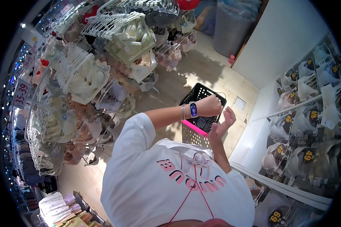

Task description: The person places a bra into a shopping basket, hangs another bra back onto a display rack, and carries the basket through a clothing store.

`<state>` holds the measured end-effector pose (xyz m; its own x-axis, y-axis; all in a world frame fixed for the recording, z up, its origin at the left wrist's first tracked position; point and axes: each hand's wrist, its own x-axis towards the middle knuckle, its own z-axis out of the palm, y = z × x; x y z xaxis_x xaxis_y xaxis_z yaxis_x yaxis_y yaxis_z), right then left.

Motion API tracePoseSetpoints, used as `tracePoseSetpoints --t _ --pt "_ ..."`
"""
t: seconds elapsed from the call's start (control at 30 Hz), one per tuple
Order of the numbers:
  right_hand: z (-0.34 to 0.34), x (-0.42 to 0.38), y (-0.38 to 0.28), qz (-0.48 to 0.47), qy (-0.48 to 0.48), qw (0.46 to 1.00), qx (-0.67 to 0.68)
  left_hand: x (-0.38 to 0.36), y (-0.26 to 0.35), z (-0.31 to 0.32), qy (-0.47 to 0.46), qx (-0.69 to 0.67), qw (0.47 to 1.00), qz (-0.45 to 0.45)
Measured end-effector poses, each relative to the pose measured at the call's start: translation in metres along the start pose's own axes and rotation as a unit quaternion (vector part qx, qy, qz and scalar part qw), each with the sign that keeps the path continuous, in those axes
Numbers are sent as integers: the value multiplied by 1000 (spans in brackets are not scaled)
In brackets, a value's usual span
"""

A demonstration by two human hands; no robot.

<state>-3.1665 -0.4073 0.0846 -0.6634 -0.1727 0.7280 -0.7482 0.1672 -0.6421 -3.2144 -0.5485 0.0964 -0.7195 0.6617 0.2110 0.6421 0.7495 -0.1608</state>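
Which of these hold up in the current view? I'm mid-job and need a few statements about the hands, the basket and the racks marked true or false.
1. The left hand is curled into a fist. True.
2. The right hand is clenched too. False: it is open.
3. A wristband with a lit screen is worn on the left arm. True.
4. The basket is white with solid walls. False: it is black and its walls are full of holes.
5. The pink bar is inside the left grip. False: it lies apart from the left hand, nearer the wearer's body.
6. A sign by the hanging garments reads 35-39. True.
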Motion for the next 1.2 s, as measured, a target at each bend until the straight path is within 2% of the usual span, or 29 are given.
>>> tracePoseSetpoints --t 0.03,0.1,0.13,0.23,0.3,0.33,0.47,0.5,0.53,0.57,0.6,0.63,0.67,0.7,0.73,0.77,0.83,0.97,1.03,1.1,1.17,1.2 --pt "-3 2 1 14 -8 1000 1 0 1 -4 15 45 999 4" --pt "-10 3 2 45 -26 999 4 -3 1 -7 24 46 999 4" --pt "-12 6 0 44 -59 997 -4 -4 1 -6 30 43 999 1" --pt "-7 8 1 16 -64 998 7 -7 1 -9 16 21 1000 -9" --pt "1 8 3 30 -29 999 15 -11 1 -15 -10 5 1000 -17" --pt "6 6 5 38 -11 999 19 -15 3 -6 9 -9 999 -47" --pt "33 -34 44 199 -59 978 33 -46 14 30 -43 -83 988 -121" --pt "39 -43 55 127 -68 989 -42 -57 17 43 -68 -70 988 -122" --pt "43 -65 78 147 -138 975 -98 -74 21 82 -39 -53 989 -131" --pt "45 -88 90 164 -193 950 -185 -83 28 81 -63 -89 977 -185" --pt "48 -113 111 190 -267 917 -225 -89 33 85 -129 -150 946 -258" --pt "44 -124 111 188 -327 884 -277 -102 38 100 -169 -181 924 -291" --pt "42 -136 112 204 -313 888 -268 -125 42 148 -146 -247 893 -348" --pt "40 -148 117 246 -334 877 -243 -124 46 128 -203 -234 877 -367" --pt "38 -156 119 388 -332 846 -153 -125 52 131 -163 -226 887 -369" --pt "35 -153 107 358 -309 863 -177 -128 60 135 -123 -223 890 -378" --pt "42 -157 105 340 -294 868 -211 -131 62 136 -151 -214 884 -387" --pt "39 -154 101 346 -259 886 -169 -132 59 133 -131 -247 872 -403" --pt "40 -161 100 338 -222 903 -147 -132 59 137 -155 -258 864 -403" --pt "44 -169 107 313 -187 922 -131 -135 59 133 -131 -266 867 -400" --pt "48 -173 111 354 -196 902 -153 -140 56 133 -118 -278 873 -384" --pt "48 -171 108 331 -174 919 -123 -143 58 133 -105 -279 873 -385"
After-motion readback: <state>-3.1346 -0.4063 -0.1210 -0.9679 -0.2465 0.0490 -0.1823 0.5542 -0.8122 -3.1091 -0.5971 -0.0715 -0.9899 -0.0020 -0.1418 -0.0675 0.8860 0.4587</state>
